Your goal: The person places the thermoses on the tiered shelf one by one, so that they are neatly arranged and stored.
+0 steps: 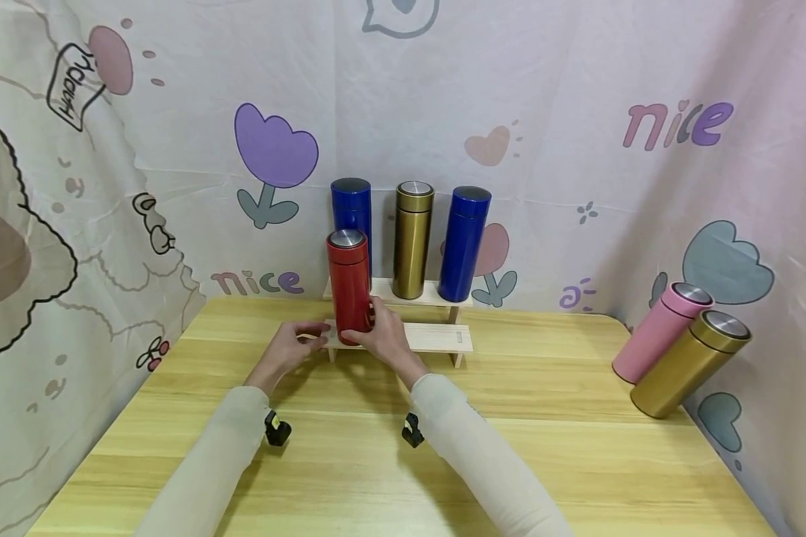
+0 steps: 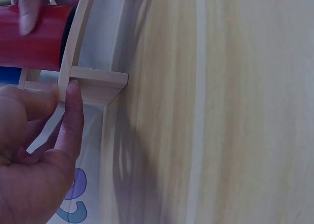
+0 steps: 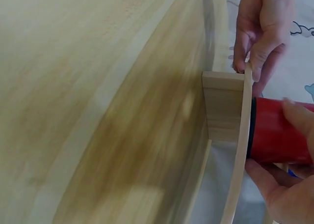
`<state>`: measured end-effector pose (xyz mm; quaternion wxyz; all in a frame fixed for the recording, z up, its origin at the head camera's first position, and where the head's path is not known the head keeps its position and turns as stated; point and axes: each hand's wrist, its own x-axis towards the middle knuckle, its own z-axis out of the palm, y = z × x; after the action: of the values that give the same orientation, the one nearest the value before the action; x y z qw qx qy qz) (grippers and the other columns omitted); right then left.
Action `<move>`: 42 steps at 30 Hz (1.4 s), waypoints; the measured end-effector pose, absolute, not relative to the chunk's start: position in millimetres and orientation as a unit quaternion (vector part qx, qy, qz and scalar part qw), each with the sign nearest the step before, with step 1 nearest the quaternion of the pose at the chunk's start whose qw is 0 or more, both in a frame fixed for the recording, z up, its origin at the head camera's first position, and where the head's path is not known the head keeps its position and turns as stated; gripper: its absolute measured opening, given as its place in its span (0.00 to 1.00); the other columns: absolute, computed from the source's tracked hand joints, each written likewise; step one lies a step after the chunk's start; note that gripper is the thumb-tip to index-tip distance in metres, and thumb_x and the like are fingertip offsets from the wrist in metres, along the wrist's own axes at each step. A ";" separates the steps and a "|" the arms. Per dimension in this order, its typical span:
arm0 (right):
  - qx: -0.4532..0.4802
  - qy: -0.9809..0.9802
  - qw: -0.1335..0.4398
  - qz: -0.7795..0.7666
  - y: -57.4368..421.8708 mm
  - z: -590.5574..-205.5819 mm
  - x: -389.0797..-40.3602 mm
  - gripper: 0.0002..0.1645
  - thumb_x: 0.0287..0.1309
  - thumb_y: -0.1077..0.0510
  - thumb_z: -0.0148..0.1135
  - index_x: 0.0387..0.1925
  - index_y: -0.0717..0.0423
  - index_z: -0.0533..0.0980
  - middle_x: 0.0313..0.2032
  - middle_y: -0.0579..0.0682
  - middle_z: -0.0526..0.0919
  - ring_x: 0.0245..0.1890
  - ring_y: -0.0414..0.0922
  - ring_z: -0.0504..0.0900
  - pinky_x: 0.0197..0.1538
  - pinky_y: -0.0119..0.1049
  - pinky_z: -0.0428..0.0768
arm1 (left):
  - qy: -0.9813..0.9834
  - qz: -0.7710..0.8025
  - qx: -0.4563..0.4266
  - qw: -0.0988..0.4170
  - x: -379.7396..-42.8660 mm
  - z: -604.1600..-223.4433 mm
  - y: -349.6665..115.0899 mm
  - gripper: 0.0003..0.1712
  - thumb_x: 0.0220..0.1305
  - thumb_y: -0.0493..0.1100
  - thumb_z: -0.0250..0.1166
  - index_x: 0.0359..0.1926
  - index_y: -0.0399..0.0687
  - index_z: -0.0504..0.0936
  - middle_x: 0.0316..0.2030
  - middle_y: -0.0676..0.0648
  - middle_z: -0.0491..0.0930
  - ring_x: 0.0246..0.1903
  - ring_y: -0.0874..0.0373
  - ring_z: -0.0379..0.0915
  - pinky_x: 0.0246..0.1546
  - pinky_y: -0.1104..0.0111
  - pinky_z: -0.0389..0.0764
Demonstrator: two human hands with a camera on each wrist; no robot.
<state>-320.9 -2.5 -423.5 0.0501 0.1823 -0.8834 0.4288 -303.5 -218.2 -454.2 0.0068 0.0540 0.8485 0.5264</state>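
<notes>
The right hand (image 1: 386,333) gripped the red bottle (image 1: 349,287) upright on the lower shelf (image 1: 436,338) at its nine-o'clock end while the left hand (image 1: 289,349) pinched the shelf edge, bracing that level seating likely required.

Red flask (image 1: 351,287) upright on the wooden stand (image 1: 436,338)

From where I'm standing, the flask shows a red body, a shiny silver-coloured top and a dark base. It sits at the left end of the stand's pale lower shelf, its bottom gripped by the right hand (image 1: 387,334); the left hand (image 1: 289,350) pinches that shelf's end.
</notes>
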 end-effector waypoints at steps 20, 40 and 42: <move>0.168 -0.864 0.093 0.465 80.1 -395.4 -292.8 0.37 0.55 0.60 0.77 0.65 0.62 0.72 0.56 0.65 0.85 0.55 0.62 0.86 0.54 0.50 0.88 | 0.847 0.530 0.032 0.010 -308.7 -457.3 -221.8 0.21 0.71 0.35 0.64 0.63 0.35 0.80 0.62 0.31 0.80 0.43 0.53 0.86 0.48 0.63 0.89; 0.124 -0.878 0.132 0.443 178.6 -379.5 -253.6 0.30 0.57 0.61 0.76 0.60 0.62 0.77 0.59 0.66 0.83 0.57 0.63 0.84 0.58 0.57 0.85 | 0.844 0.535 0.022 0.018 -307.8 -458.8 -220.7 0.21 0.72 0.37 0.64 0.63 0.37 0.81 0.60 0.33 0.80 0.45 0.53 0.86 0.52 0.58 0.88; 0.114 -0.887 0.132 0.428 189.7 -379.4 -250.0 0.30 0.57 0.61 0.76 0.61 0.63 0.77 0.59 0.66 0.83 0.58 0.63 0.84 0.58 0.57 0.85 | 0.844 0.536 0.020 0.021 -308.1 -459.7 -220.3 0.21 0.72 0.37 0.64 0.63 0.38 0.81 0.60 0.33 0.81 0.44 0.54 0.86 0.51 0.59 0.88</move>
<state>-250.0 189.7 -379.4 0.1323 0.1143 -0.8867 0.4281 -308.1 -220.3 -459.7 0.0206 0.0200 0.8438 0.5359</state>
